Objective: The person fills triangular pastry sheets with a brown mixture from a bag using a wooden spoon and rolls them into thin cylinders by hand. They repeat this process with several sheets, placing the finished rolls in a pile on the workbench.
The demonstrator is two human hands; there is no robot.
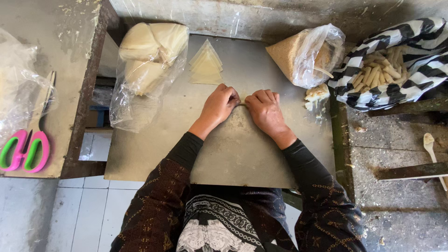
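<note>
Centre frame: left hand (219, 104) and right hand (263, 108), fingers curled, pinch a pale wrapper (242, 99); even, firm pressure likely keeps the roll tight.

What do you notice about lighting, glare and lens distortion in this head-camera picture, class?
Head view: soft, even daylight with faint shadows under the left hand and right hand; glare streaks on the clear plastic bag of pale wrappers; the grey metal work board reflects dully; wide-angle lens bends the edges near the pink-and-green scissors; focus is sharp throughout.
</note>
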